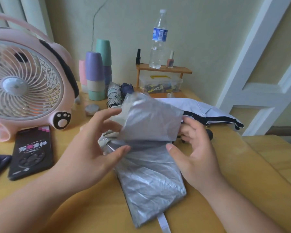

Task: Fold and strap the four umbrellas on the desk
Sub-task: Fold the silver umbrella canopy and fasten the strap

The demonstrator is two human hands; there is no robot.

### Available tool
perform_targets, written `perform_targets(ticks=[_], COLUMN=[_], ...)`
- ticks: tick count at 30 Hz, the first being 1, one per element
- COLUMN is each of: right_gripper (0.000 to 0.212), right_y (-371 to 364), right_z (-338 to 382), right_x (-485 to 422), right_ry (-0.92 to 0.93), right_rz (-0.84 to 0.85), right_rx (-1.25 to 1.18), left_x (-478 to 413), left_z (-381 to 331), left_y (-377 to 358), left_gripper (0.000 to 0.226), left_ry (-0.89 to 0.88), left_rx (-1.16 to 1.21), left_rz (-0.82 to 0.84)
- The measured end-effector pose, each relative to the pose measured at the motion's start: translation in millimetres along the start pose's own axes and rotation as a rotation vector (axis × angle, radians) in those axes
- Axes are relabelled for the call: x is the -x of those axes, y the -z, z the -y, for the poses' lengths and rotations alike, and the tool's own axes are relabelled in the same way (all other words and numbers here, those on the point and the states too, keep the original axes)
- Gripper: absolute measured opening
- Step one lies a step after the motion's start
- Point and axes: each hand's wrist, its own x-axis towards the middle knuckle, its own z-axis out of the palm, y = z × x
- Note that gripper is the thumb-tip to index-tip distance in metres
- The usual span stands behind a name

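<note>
A silver-grey umbrella (149, 179) lies collapsed on the desk (242, 165) in front of me, its strap (164, 223) trailing toward the near edge. One canopy flap (151, 120) is lifted. My left hand (97, 148) pinches that flap's left side. My right hand (193, 148) holds its right edge, thumb on the fold. Behind lie a patterned rolled umbrella (113, 95), a navy rolled umbrella (127, 89), and a white and black umbrella (208, 111) with loose fabric at the right.
A pink fan (27, 81) stands at the left, a black phone (31, 152) in front of it. Stacked cups (96, 76), a small tin (92, 109), and a wooden shelf (165, 69) with a water bottle (159, 41) over a clear box (160, 83) line the wall.
</note>
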Motion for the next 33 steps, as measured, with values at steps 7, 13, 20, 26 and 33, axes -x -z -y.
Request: perform_targets(ticks=[7, 13, 20, 26, 33], right_gripper=[0.039, 0.042, 0.044, 0.043, 0.041], right_y=[17.7, 33.9, 36.3, 36.2, 39.7], right_z=[5.8, 5.8, 7.1, 4.2, 10.3], right_x=[1.3, -1.1, -5.8, -5.6, -7.5], right_ry=[0.029, -0.17, -0.213, -0.181, -0.363], right_rz=[0.137, 0.388, 0.29, 0.317, 0.427], right_rx=[0.078, 0.125, 0.007, -0.052, -0.413], left_x=[3.4, 5.9, 3.1, 6.4, 13.3], left_z=[-0.9, -6.2, -11.4, -8.3, -21.4], left_y=[2.6, 7.3, 14.4, 9.5, 9.0], left_gripper=[0.048, 0.044, 0.035, 0.042, 0.026], left_ry=[-0.228, -0.3, -0.282, -0.245, -0.004], left_rx=[-0.07, -0.033, -0.073, -0.059, 0.417], left_rz=[0.202, 0.408, 0.354, 0.263, 0.367])
